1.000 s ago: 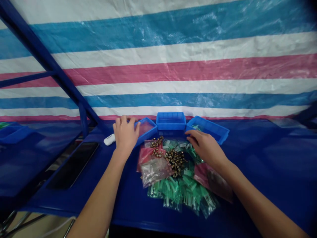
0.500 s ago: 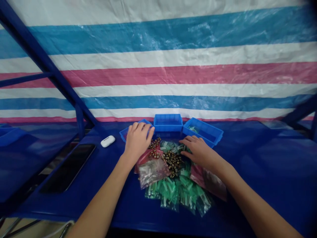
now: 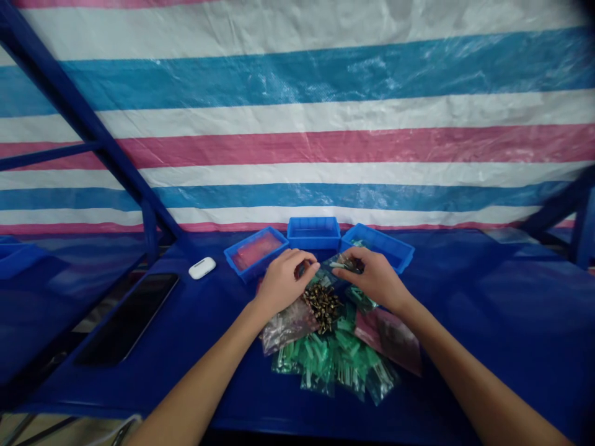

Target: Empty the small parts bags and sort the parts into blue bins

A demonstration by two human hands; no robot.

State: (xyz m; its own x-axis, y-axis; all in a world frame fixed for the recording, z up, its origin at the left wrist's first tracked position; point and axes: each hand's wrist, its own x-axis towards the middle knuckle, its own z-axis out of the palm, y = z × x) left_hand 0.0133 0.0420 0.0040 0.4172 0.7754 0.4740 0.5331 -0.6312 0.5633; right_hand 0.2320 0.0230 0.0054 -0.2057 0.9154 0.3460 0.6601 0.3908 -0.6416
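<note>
Brass fittings, loose pile point(image 3: 322, 305): between both hands, just nearer than them. Right hand point(image 3: 372, 279): fingertips closed on a small clear zip bag point(image 3: 343, 263). Left hand point(image 3: 284, 284): fingers curled together; any held item cannot be told.

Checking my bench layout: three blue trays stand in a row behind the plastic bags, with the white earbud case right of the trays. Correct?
Not quite: the white earbud case lies to the left of the blue trays, not the right, as the head view shows.
</note>
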